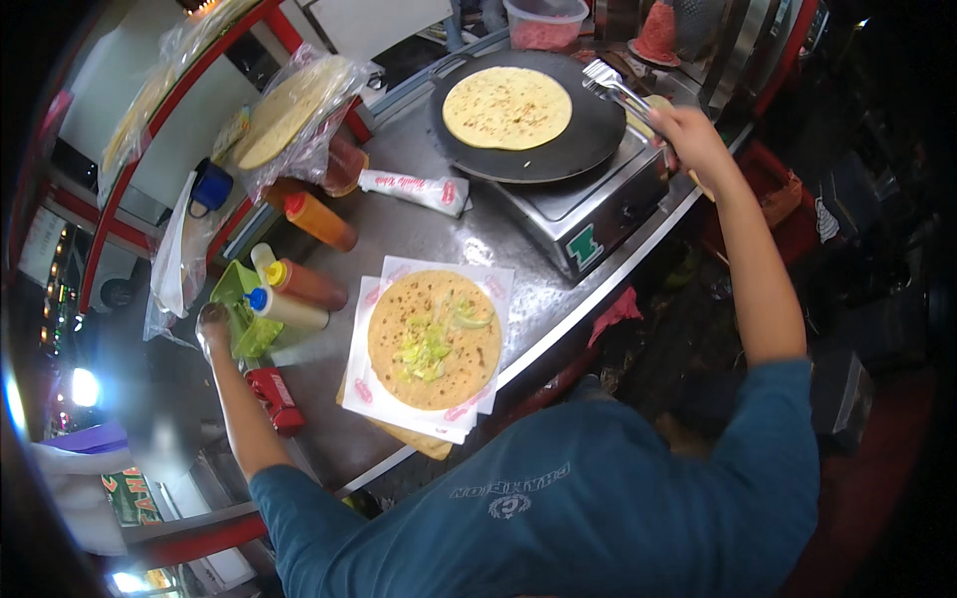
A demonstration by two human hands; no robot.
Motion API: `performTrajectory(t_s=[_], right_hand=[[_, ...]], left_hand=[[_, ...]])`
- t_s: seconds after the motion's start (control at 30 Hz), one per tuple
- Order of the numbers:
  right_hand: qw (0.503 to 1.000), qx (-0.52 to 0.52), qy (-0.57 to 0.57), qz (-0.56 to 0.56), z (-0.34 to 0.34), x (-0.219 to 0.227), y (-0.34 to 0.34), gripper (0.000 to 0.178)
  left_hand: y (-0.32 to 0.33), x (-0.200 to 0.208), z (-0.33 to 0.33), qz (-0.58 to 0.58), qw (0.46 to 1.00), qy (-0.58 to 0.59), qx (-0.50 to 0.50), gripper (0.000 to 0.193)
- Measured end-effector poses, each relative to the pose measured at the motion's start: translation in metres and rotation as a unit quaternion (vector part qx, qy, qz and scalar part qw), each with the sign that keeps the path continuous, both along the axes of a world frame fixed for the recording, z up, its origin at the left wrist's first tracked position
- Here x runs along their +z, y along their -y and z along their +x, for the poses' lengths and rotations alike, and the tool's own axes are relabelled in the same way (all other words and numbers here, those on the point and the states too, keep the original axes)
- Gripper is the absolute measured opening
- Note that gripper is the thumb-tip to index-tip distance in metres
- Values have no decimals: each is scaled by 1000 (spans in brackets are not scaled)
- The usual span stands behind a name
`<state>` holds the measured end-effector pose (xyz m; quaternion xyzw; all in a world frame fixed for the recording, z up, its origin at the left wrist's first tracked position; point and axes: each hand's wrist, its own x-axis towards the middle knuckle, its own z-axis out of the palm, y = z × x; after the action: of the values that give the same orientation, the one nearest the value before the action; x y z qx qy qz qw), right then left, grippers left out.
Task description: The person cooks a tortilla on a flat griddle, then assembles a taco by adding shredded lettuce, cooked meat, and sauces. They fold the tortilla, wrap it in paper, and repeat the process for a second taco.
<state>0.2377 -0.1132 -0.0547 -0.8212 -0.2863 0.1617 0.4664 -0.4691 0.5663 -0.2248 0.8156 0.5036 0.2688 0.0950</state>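
Note:
My right hand (690, 149) is closed around the handle of metal tongs (620, 88). Their slotted tips hover over the right rim of a black round griddle (588, 149), where a browned flatbread (506, 108) lies flat. My left hand (212, 321) is at the left side of a green plastic basket (239, 304); its fingers are too dark and hidden to make out. Between my arms, another flatbread (399, 299) rests on stacked printed paper sheets (478, 414), with shredded lettuce (424, 349) over its middle and upper right.
Squeeze bottles with blue (289, 307), yellow (309, 284) and red (321, 221) parts stand or lean near the basket. A wrapped roll (414, 189) lies by the griddle's stove (608, 199). Bagged flatbreads (289, 112), a blue mug (210, 185) and a red can-like object (273, 401) are leftward.

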Motion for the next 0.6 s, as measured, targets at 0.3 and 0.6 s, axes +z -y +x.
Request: performTrajectory(t_s=[0.3, 0.6], right_hand=[[977, 170, 129, -9, 123, 9, -193, 31], [955, 296, 33, 5, 185, 88, -114, 32]], left_hand=[[324, 52, 141, -118, 877, 464, -26, 23], [508, 20, 218, -87, 987, 134, -33, 23]])
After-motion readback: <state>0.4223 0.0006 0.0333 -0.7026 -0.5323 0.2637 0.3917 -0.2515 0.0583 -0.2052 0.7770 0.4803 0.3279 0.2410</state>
